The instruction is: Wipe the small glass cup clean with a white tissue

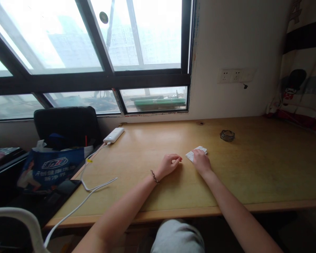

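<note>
My right hand rests on the wooden table with its fingers closed over a folded white tissue. Parts of the tissue stick out on both sides of the fingers, and the hand covers the rest. Just to the left, my left hand lies on its side on the tabletop, fingers curled in, apart from the tissue. Nothing shows in its grasp. A dark beaded bracelet circles the left wrist.
A dark glass ashtray sits toward the back right. On the left edge lies a white power bank with a white cable trailing over the front. Beyond that edge, a blue bag stands by a black chair.
</note>
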`<state>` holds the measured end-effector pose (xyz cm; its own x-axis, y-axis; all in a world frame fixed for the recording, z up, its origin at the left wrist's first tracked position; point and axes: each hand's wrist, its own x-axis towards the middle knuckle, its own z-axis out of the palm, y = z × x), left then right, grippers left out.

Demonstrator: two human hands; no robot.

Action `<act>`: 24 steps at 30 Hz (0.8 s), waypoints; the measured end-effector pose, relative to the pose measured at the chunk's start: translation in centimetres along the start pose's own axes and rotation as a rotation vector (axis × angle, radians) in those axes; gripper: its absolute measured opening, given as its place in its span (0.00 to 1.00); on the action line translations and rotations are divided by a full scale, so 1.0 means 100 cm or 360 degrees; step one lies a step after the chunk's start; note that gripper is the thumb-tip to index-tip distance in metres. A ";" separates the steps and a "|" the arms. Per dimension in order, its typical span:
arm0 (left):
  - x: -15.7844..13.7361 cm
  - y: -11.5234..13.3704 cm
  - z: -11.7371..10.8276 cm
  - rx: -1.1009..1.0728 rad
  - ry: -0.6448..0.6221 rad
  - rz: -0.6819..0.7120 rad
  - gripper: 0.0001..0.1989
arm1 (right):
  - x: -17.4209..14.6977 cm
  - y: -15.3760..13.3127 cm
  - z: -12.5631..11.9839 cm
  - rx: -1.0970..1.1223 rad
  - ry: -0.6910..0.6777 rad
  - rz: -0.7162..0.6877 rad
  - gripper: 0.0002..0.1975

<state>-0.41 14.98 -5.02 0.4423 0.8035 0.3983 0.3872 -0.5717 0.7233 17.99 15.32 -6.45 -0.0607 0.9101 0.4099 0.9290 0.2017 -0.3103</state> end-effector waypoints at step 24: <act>-0.011 -0.006 0.003 0.0730 -0.0029 0.0309 0.12 | -0.060 0.145 -0.051 -0.0452 0.0152 0.0240 0.15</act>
<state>-0.88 14.42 -6.05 0.5540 0.6745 0.4880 0.6107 -0.7276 0.3125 33.67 10.95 -9.01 0.1070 0.8813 0.4602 0.9904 -0.0538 -0.1274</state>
